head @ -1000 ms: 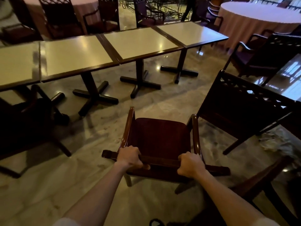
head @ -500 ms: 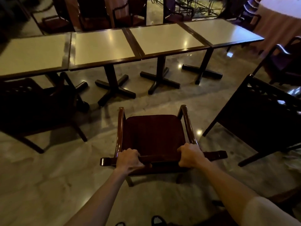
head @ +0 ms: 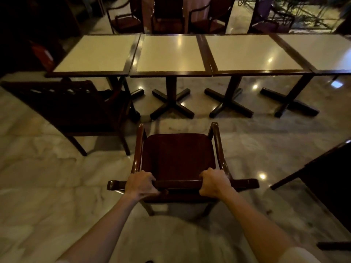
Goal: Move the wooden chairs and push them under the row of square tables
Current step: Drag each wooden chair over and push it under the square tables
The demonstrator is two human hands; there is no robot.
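A dark wooden armchair (head: 178,158) stands on the marble floor right in front of me, its seat facing the row of square tables. My left hand (head: 141,184) grips the left part of its top back rail and my right hand (head: 213,182) grips the right part. The chair lines up with the second table (head: 171,54) of the row, whose cross-shaped foot (head: 171,103) lies just ahead of the chair's arms. Another wooden chair (head: 76,109) is partly pushed under the leftmost table (head: 95,54).
Two more square tables (head: 252,52) continue the row to the right. A dark chair (head: 326,179) stands at the right edge. Several chairs (head: 167,16) and a round table are behind the row. Open marble floor (head: 38,186) lies on my left.
The view has swung left, so the table row now lies square ahead. The chair in my hands has moved closer to the tables, in line with the second one. Both grips are unchanged.
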